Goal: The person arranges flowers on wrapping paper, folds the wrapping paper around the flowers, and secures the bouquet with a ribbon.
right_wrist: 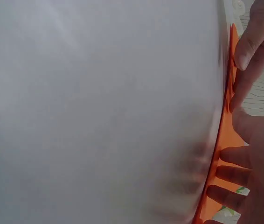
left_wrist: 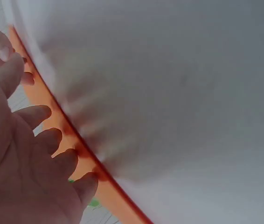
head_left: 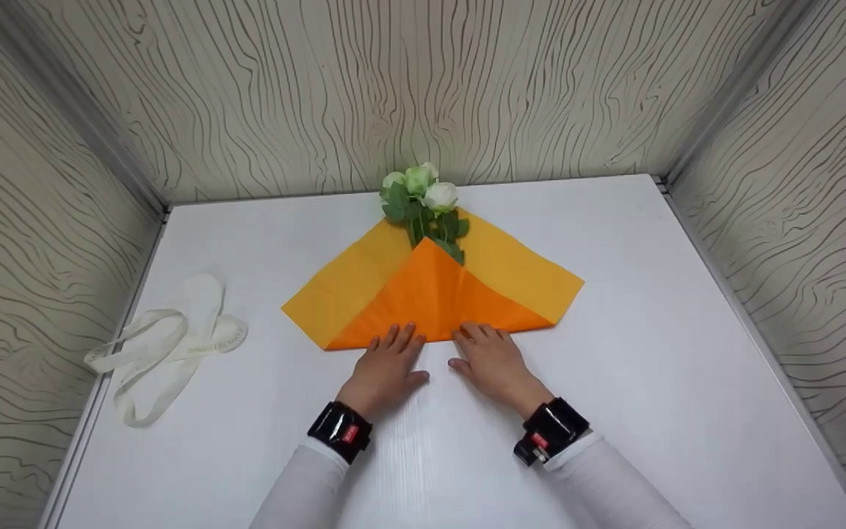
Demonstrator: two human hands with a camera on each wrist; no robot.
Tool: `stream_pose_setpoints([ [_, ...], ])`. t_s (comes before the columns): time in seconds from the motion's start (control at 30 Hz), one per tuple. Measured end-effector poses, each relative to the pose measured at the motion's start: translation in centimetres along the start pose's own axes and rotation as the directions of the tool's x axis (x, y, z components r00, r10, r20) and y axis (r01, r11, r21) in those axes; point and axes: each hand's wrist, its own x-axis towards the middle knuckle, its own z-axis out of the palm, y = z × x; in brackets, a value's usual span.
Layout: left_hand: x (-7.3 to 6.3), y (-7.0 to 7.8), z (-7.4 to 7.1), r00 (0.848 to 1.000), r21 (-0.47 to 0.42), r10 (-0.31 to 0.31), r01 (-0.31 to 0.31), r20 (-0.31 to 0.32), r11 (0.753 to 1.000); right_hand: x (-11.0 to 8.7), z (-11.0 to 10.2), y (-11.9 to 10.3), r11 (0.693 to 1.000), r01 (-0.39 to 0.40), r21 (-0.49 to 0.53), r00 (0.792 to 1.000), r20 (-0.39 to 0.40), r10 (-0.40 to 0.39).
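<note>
Orange paper (head_left: 430, 297) on white table (head_left: 673, 382), patterned walls (head_left: 423, 81), left grip (head_left: 385, 371) and right grip (head_left: 493, 364) spread

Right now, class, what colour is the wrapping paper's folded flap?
The folded flap is orange, clearest in the head view.

White, flat-topped desk (head_left: 658, 411). Directly on it lies one folded sheet of orange and yellow wrapping paper (head_left: 430, 297); at the left edge, one loosely looped cream fabric ribbon (head_left: 206, 343).
</note>
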Motion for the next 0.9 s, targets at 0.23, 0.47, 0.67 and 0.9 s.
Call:
stream_pose_setpoints([
  [0.23, -0.2, -0.7, 0.2, 0.999, 0.008, -0.001, 0.001, 0.04, 1.0, -0.3, 0.2, 0.9, 0.999, -0.029, 0.029, 1.0, -0.008, 0.029],
  [0.47, -0.6, -1.0, -0.1, 0.999, 0.021, -0.01, 0.009, 0.048, 1.0, -1.9, 0.3, 3.2, 0.998, -0.069, -0.005, 0.997, -0.035, 0.069],
  [0.67, -1.6, -2.2, -0.2, 0.998, -0.001, -0.039, 0.04, 0.042, 0.999, -3.9, 0.2, 5.9, 0.996, -0.086, 0.001, 0.992, -0.091, 0.086],
  [0.9, -3.9, -4.4, -0.5, 0.994, -0.041, -0.105, 0.105, 0.022, 0.994, -5.3, 0.2, 8.2, 0.984, -0.177, 0.025, 0.978, -0.111, 0.179],
])
